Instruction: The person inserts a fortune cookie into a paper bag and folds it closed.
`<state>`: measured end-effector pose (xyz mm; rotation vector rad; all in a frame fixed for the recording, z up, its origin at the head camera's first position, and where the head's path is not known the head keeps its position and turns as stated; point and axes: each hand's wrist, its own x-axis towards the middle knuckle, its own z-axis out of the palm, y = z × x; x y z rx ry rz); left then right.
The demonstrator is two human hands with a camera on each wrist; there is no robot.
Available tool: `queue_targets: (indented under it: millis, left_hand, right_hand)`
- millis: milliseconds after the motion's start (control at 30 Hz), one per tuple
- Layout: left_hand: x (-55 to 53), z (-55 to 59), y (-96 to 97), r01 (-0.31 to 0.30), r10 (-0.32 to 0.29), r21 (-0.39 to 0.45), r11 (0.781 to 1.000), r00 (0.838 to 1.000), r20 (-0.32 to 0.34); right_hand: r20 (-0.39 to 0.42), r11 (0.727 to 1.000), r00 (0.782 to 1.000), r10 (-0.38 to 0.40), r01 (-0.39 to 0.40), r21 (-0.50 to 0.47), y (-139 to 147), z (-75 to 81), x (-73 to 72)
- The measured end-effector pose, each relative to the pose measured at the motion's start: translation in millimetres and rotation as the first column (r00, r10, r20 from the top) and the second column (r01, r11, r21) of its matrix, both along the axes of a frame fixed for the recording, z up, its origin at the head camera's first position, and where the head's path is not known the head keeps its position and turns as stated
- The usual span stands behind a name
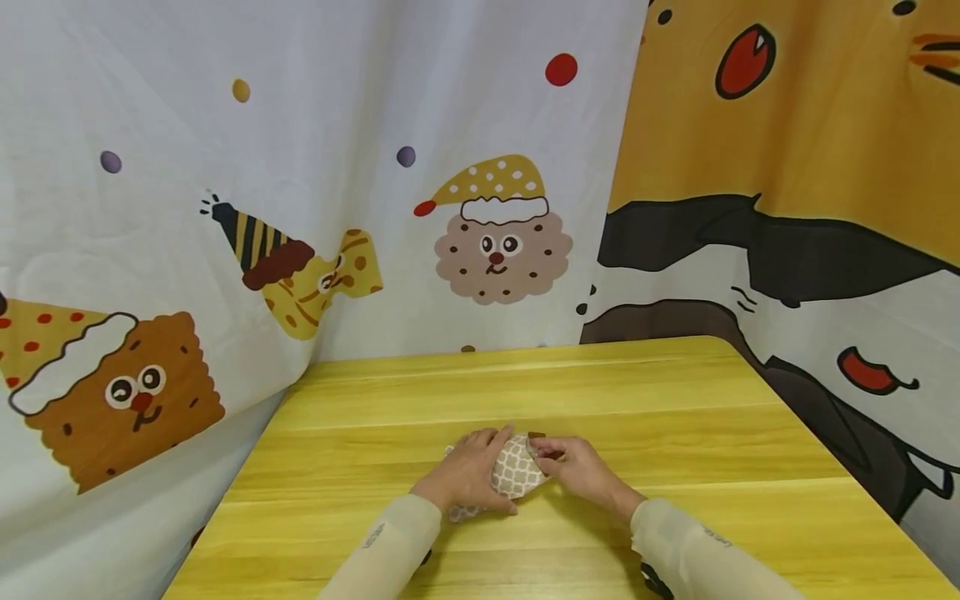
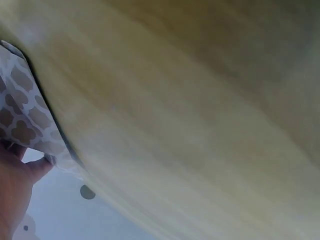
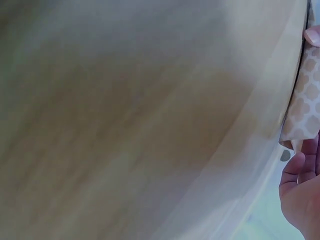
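On the table lies a flat folded piece, likely wrapping paper (image 1: pixel 517 471), with a beige-and-white lattice pattern. My left hand (image 1: pixel 472 471) lies across its left part, fingers toward the far edge and thumb at the near edge. My right hand (image 1: pixel 581 471) pinches the right end between thumb and fingers. A small dark brown bit (image 1: pixel 536 435) shows at the far right corner, partly covered by the fingers. In the right wrist view the patterned piece (image 3: pixel 304 107) has a folded end beside the right hand (image 3: pixel 302 195). The left wrist view shows its patterned face (image 2: pixel 25 110) at the edge.
The yellow wood-grain table (image 1: pixel 360 400) spreads around both hands. Behind it and along both sides hangs a white curtain (image 1: pixel 322 108) printed with cartoon biscuits and a large orange figure.
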<state>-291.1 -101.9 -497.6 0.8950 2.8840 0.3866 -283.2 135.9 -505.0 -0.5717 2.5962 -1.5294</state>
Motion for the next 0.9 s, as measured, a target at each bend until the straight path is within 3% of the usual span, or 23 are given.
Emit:
queue_targets:
  millis: [467, 600, 700, 767, 833, 900]
  left_hand:
    - [-2.5, -1.7, 10.3, 0.021, -0.021, 0.001, 1.000, 0.998, -0.053]
    - [-5.4, -0.4, 12.5, -0.015, 0.022, 0.072, 0.997, 0.994, -0.103]
    - [-9.4, 2.0, 14.7, -0.072, 0.097, 0.165, 0.984, 0.984, -0.151]
    - [-12.3, 3.6, 16.5, -0.109, 0.152, 0.234, 0.966, 0.973, -0.174]
    - [-13.9, 6.5, 19.2, -0.141, 0.201, 0.293, 0.946, 0.962, -0.186]
    - [-14.6, 9.3, 22.9, -0.158, 0.237, 0.341, 0.927, 0.950, -0.204]
  right_hand:
    - [-0.034, 0.998, 0.999, 0.042, -0.043, -0.040, 5.0, 7.2, -2.2]
    - [-0.142, 0.988, 0.985, -0.100, 0.082, -0.129, 6.3, 15.9, -1.5]
    - [-0.200, 0.945, 0.934, -0.295, 0.255, -0.203, 4.1, 24.3, 1.9]
    - [-0.161, 0.918, 0.918, -0.361, 0.321, -0.231, -0.3, 29.2, 5.5]
    - [-0.049, 0.909, 0.932, -0.359, 0.338, -0.242, -7.9, 32.8, 9.2]
    - [0.078, 0.916, 0.955, -0.286, 0.296, -0.270, -17.9, 35.5, 12.4]
